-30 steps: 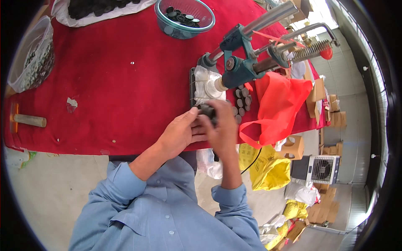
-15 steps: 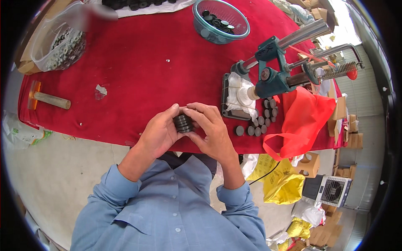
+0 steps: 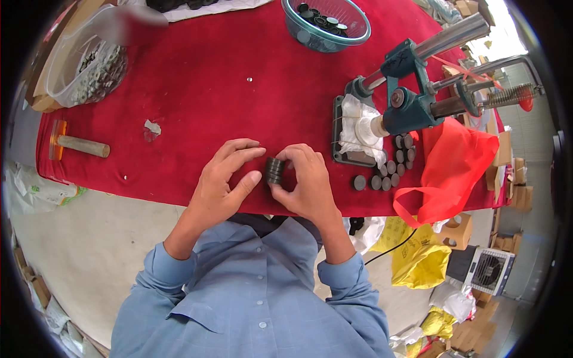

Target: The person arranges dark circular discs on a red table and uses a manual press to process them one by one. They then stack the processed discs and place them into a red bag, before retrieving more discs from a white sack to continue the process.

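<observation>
A short stack of black round discs (image 3: 274, 171) is pinched between the thumb and fingers of my right hand (image 3: 306, 182), over the near part of the red-covered table. Just left of the stack, my left hand (image 3: 224, 179) has its thumb and fingers apart, with a gap between it and the discs. Several dark round discs (image 3: 385, 173) lie loose to the right, at the foot of the green hand press (image 3: 412, 101). White cloth (image 3: 352, 119) is wrapped over the press base.
A blue-green basket (image 3: 358, 40) with black discs stands at the back, a clear tub (image 3: 59, 65) of metal parts at the far left. Nearer lies a wooden-handled hammer (image 3: 83, 145). A red bag (image 3: 456, 161) hangs over the right edge; yellow sacks (image 3: 418, 262) are on the floor.
My left hand has come off the disc stack and opened, while my right hand keeps hold of it. The whole view has shifted slightly, so the table things appear farther right.
</observation>
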Motion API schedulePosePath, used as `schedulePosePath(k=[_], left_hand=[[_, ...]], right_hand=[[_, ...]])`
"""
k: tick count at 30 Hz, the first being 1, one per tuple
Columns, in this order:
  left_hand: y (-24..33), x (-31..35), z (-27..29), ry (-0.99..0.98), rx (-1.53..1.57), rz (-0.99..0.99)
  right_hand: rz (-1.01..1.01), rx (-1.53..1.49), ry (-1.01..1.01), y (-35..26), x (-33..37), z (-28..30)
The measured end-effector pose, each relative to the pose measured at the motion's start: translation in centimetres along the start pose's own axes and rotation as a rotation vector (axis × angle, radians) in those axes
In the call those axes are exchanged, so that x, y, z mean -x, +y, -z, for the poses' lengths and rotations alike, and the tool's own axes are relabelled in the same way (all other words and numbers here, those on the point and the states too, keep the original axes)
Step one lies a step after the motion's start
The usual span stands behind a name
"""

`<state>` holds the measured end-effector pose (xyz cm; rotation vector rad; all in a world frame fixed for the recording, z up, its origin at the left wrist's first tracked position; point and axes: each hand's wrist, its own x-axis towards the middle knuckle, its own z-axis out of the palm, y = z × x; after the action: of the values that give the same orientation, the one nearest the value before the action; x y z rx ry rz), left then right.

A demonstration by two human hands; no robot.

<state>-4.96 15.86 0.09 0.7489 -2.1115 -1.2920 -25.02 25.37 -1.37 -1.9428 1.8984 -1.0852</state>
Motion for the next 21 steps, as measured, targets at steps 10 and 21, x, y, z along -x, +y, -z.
schedulePosePath(k=[10,21], left_hand=[[-1.4,-0.7,-2.2,-0.067,-0.037,-0.093],[-1.7,-0.8,-3.0,-0.039,-0.21,-0.145]], right_hand=[[-0.106,-0.083,-0.056,0.9,0.5,-0.3],[-0.174,-0.245,-0.052,1.4,1.1,1.3]])
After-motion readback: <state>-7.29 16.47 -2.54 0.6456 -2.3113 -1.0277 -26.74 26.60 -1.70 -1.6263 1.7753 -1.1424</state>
